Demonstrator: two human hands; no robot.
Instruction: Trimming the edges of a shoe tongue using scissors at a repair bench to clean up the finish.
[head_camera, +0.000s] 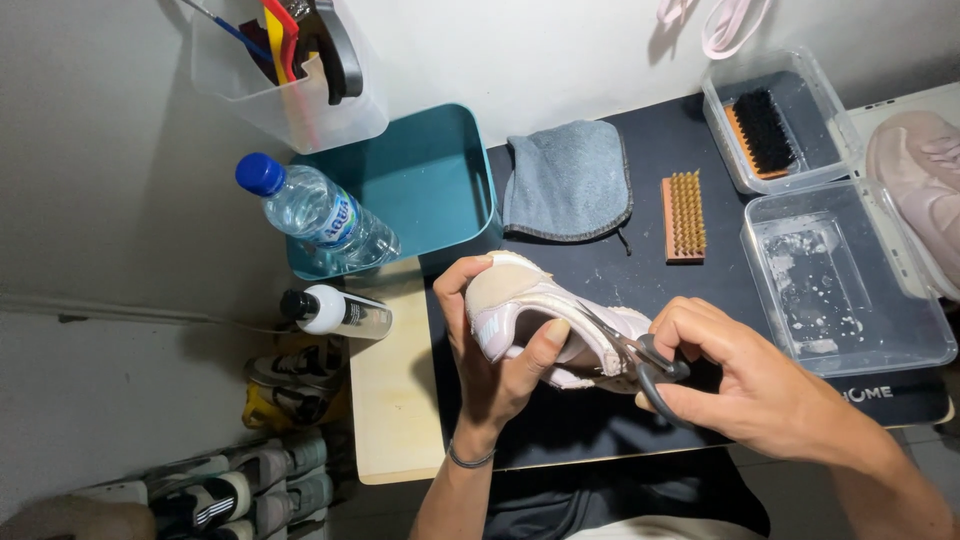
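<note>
A pale pink and white sneaker (540, 325) is held above the dark mat (640, 150) at the table's near edge, turned partly sole-up; its long axis runs from upper left to lower right, though which end is toe and which heel I cannot tell. The left hand (495, 355) comes up from below with the wrist bent back, fingers curled over the shoe's far end and the thumb pressed on its side, so the grip is closed firmly on the sneaker; the right hand (745, 375) reaches in from the right, knuckles up, fingers wrapped through the dark handles of a pair of scissors (640, 360) (blades aimed up-left, lying against the shoe).

Beyond the shoe lie a grey cloth (567, 180) and a tan bristle brush (684, 216), well apart from each other; to the right a clear plastic tub (770, 125) holds a black-bristled brush (762, 130), and a second clear tub (850, 285) just nearer holds only wet smears; a second pink shoe (920, 185) sits at the right edge. To the left stand a teal bin (425, 175), a blue-capped water bottle (315, 215) lying across its corner, a small black-capped bottle (335, 312) on its side, and a clear container of tools (290, 65) against the wall.
</note>
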